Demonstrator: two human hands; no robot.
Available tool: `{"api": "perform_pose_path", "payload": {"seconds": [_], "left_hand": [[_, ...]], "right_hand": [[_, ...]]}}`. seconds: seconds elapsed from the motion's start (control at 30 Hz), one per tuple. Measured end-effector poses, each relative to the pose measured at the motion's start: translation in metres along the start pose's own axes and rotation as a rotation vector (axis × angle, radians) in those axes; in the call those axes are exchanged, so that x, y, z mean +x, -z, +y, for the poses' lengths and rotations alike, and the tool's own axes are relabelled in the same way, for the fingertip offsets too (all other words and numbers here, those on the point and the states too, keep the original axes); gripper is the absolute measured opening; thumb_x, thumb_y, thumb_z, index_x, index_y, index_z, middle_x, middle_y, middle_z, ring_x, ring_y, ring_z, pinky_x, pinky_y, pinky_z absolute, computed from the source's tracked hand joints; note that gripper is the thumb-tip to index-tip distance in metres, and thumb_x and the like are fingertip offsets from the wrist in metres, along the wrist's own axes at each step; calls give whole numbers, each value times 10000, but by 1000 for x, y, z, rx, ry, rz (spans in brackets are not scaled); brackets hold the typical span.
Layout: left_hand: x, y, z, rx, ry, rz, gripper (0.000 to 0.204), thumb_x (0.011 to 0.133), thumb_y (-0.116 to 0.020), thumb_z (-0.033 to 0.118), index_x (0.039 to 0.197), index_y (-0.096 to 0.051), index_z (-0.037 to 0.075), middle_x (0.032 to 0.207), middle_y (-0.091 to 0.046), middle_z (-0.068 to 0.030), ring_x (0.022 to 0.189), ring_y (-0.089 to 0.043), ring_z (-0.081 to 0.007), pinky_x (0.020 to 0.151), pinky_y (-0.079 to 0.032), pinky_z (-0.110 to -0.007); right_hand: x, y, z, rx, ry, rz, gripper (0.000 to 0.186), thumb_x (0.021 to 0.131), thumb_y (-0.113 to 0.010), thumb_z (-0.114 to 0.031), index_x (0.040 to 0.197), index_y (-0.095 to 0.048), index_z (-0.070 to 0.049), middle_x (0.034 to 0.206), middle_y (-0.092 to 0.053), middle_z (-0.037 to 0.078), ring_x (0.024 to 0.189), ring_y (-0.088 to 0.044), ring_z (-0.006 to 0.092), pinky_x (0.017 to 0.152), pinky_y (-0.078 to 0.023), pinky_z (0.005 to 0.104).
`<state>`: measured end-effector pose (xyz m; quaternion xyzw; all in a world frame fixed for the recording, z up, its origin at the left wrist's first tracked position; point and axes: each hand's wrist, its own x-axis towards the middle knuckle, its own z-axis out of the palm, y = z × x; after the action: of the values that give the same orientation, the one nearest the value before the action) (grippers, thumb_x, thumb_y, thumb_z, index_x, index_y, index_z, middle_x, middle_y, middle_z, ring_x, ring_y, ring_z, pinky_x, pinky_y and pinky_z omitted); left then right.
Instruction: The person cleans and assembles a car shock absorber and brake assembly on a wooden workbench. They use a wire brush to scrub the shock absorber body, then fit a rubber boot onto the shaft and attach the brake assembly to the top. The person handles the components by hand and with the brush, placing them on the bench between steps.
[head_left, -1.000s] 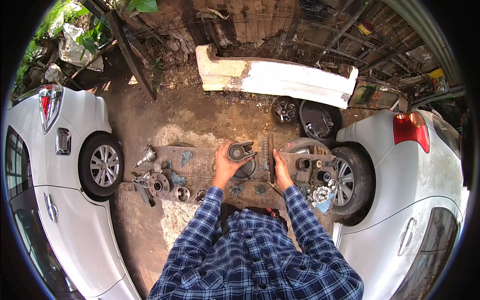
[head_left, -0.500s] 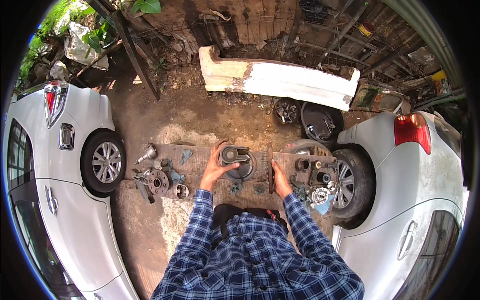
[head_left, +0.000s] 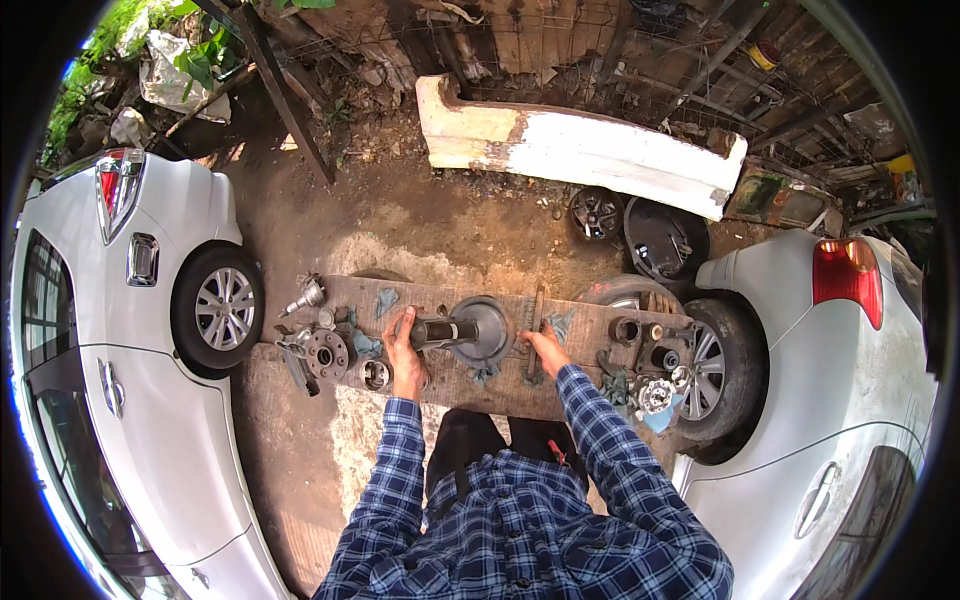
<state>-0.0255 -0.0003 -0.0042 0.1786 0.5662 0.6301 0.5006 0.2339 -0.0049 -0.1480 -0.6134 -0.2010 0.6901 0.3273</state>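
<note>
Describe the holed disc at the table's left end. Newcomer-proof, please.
Find the pale car on the left, then the plank table right of its wheel. Near the table's left end, left of the person's left hand, sits the metal disc. Unlike the smaller ring-shaped part beside it, its flat face carries a circle of holes.

head view: worn fisheye, set above the blue plaid shirt (head_left: 520, 530), facing steeply down. range to the fingers (head_left: 404, 328) near; wooden bench (head_left: 440, 300) directly beneath them. view centre lies between and slightly beyond the fingers. rim takes in cars (head_left: 150, 390) well left and right of the fingers.
</note>
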Motion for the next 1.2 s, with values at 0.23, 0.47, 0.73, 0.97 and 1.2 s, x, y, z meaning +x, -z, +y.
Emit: {"api": "perform_pose_path", "payload": {"seconds": [0.23,0.47,0.73,0.97,1.2], "left_hand": [[5,34,28,-17,184,-182,441,967,-641,276,1303,-606,-7,995,-700,-81,899,-675,-183,844,-544,-334],[22,90,34,-196,464,-126,420,932,-630,213,1276,-601,-25,1089,-708,-156,950,-707,-283,871,-578,-404],[8,160,-20,-463,527,-192,383,844,-579,198,1173,-620,5,1438,-507,-170,1206,-578,-338,998,-505,-508],[18,95,-6,-538,588,-290,614,862,-566,219,1431,-465,13,1500,-461,-171,1256,-547,-343,1058,-460,-458],[28,3,80,-731,151,-1022,859,866,-651,396,1557,-267,62,1642,-165,-152,1459,-308,-357,1165,-349,-495]], "right_hand": [[12,-23,-12,173,-122,-55,450,851,-711,-94,1241,-525,32,1108,-692,146,984,-677,245,725,-586,415],[16,-56,-8,-208,-86,73,703,723,-848,-91,1277,-448,72,1223,-594,252,1104,-618,324,874,-536,432],[4,-51,-25,-541,-1,133,552,650,-861,-86,1084,-581,107,1082,-658,253,1010,-665,329,805,-533,419],[-74,-39,-152,-809,420,310,414,642,-826,-54,999,-656,71,947,-704,239,901,-709,313,774,-540,411],[-213,-49,-294,-541,996,314,446,713,-787,32,1123,-616,71,990,-705,209,918,-700,261,835,-526,345]]}}
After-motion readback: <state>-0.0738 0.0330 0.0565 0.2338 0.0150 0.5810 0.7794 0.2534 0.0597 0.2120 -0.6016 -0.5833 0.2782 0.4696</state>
